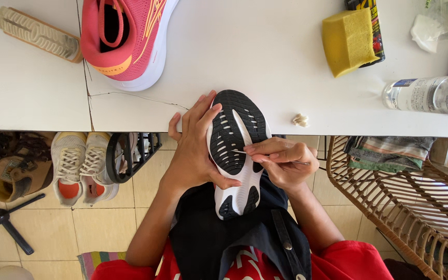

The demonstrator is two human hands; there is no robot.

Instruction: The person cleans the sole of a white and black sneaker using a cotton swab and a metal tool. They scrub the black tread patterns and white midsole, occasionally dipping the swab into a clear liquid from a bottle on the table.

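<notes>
Shoe sole-up, heel toward me, toe resting on the near edge of the surface. Left hand wraps the shoe's left side, fingers curled over the toe edge, thumb across the midsole: firm grip, closed on the shoe. Right hand sits at the shoe's right side, fingers pinched shut on a thin pick, tip in a tread groove about mid-sole.

My read on progress: groove picking is mid-way at best. Pick is at the forefoot/midfoot slots; I can't tell from here which grooves are already clean, too small to judge. Heel slots look untouched, but that's a guess.

Small pale crumb lies on the surface just right of the shoe's toe. Yellow sponge and clear bottle are well right of the shoe, pink shoe up-left of it, none in hand.
</notes>
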